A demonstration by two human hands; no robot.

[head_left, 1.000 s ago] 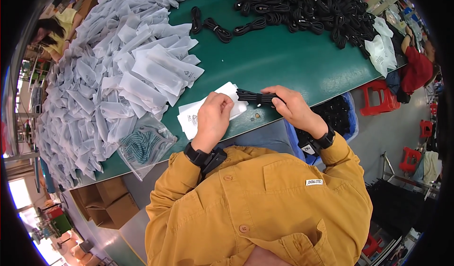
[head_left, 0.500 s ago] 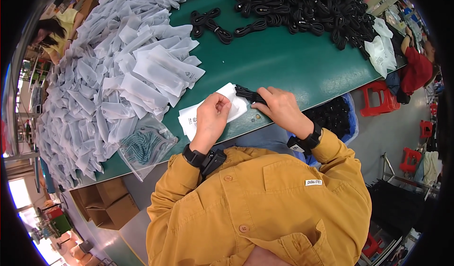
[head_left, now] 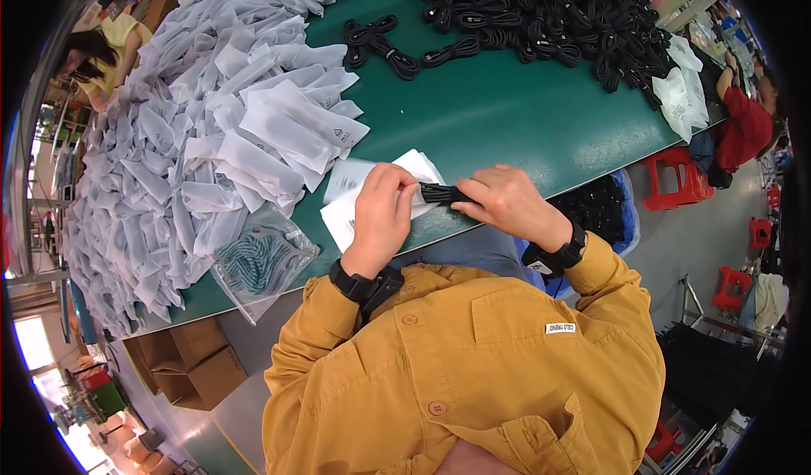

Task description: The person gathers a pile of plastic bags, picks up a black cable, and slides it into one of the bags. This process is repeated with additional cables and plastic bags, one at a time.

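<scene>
Near the table's front edge, my right hand (head_left: 512,206) grips a coiled black cable (head_left: 443,194) held level, its free end pointing left. My left hand (head_left: 384,207) is closed in a pinch at that end of the cable. A frosted plastic bag (head_left: 345,179), slightly blurred, sticks out to the left from behind the pinching fingers. How far the cable lies in the bag is hidden by my fingers. Under both hands lies a small stack of flat white bags (head_left: 340,222), partly covered.
Filled frosted bags (head_left: 194,129) heap the left of the green table (head_left: 473,120). Coiled black cables (head_left: 524,10) pile up at the far right. A clear bag with a teal striped item (head_left: 258,260) lies at front left. A blue-lined bin (head_left: 627,222) stands below the right edge.
A frosted bag has come up off the stack at my left fingers. My right hand has turned the cable level, its end now against the left hand's fingers.
</scene>
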